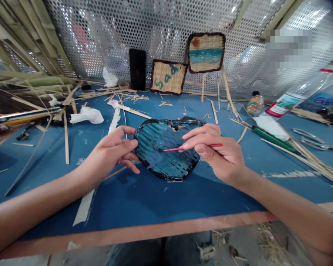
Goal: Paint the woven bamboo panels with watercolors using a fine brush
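A heart-shaped woven mat [166, 155], painted dark teal with a black rim, is tilted up off the blue table [155, 203] in front of me. My left hand [113, 151] grips its left edge with fingers and thumb. My right hand [216, 151] is closed in a pinch on a thin red paintbrush [180, 148], whose tip touches the middle of the mat's painted face.
Bamboo strips and splinters [127, 98] litter the table, with crumpled tissues [86, 115]. Two woven panels [168, 77] and a black phone [137, 69] lean on the perforated metal wall. A plastic bottle [299, 92], scissors [313, 142] and a green tool [270, 138] lie right.
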